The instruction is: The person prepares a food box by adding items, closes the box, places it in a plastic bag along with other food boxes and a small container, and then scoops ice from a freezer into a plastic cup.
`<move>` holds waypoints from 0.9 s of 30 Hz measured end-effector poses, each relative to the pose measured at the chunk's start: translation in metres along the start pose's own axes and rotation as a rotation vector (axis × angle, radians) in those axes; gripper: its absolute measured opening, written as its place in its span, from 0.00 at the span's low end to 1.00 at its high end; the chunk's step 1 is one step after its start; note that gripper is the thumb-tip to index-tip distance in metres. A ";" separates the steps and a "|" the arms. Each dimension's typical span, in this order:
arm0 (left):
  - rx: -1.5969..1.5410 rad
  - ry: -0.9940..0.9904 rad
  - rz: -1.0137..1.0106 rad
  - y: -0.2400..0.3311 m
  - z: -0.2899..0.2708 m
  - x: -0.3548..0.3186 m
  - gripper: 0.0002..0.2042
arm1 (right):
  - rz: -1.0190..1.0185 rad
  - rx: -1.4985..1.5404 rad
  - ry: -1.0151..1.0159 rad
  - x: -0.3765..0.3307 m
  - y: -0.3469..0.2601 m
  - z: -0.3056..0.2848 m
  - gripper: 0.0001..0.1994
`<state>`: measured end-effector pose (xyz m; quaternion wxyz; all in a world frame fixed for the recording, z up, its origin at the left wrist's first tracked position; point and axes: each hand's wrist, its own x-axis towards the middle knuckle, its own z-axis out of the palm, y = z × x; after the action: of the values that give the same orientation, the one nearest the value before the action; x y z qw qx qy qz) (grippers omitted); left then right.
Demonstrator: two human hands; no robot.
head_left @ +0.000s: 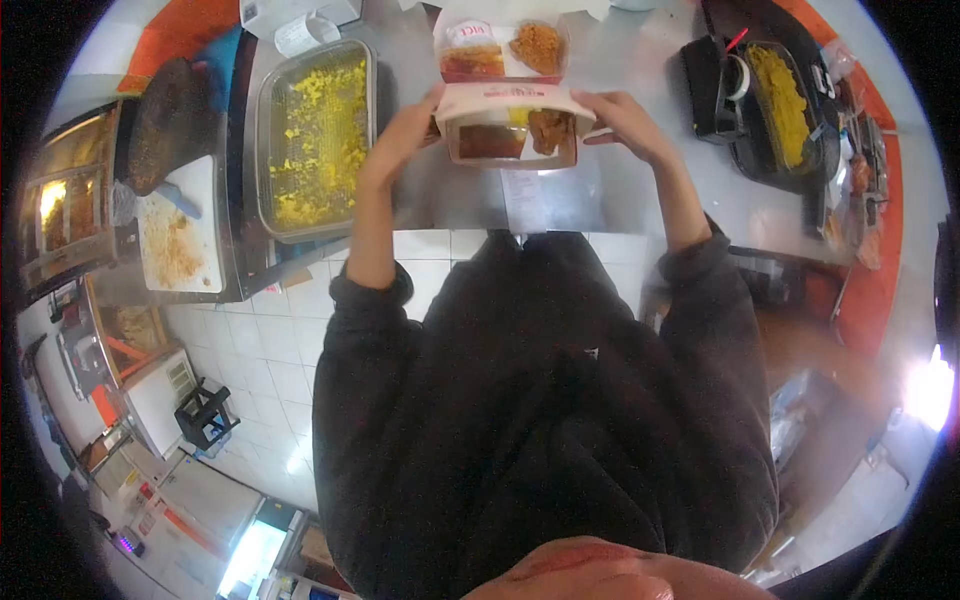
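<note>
My left hand [405, 140] and my right hand [628, 125] hold a paper meal box [480, 98] by its two sides, over the metal table. Its lid is partly folded over the top. Through the opening show a piece of fried chicken [551, 131], something yellow and a brown portion I cannot make out. The fingers of both hands are partly hidden by the box. Right behind it stands a second open box [462, 77], with a wrapped white packet [473, 34], a reddish-brown portion and another piece of fried chicken [537, 47].
A tray [263, 165] of crumbled yellow food lies on the left, beside a stained cutting board [208, 255] with a knife [180, 200]. At the right is a black container [745, 165] of yellow food. A paper slip [522, 200] lies at the table's near edge.
</note>
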<state>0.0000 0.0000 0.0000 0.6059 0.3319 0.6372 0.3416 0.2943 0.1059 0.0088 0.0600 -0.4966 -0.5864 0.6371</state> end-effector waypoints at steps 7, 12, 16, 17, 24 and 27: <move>-0.038 0.004 0.031 -0.005 0.012 -0.008 0.34 | -0.039 0.268 0.000 -0.005 0.013 0.004 0.30; -0.036 0.032 0.061 -0.007 0.017 -0.015 0.33 | -0.069 0.332 -0.015 -0.009 0.018 0.013 0.24; -0.031 0.042 0.077 -0.005 0.024 -0.017 0.33 | -0.061 0.368 -0.013 -0.011 0.020 0.015 0.24; -0.029 0.047 0.084 -0.005 0.026 -0.018 0.33 | -0.067 0.349 -0.019 -0.011 0.021 0.013 0.24; 0.024 0.290 0.123 0.000 0.027 -0.021 0.36 | -0.504 -0.641 0.687 -0.013 -0.006 -0.031 0.22; 0.207 0.318 0.257 0.004 0.030 -0.019 0.34 | -0.847 -0.688 0.904 -0.021 -0.088 -0.081 0.12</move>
<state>0.0309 -0.0127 0.0123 0.4120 0.4126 0.7090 0.3967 0.3174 0.1745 0.1063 0.3800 -0.4322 -0.8149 0.0691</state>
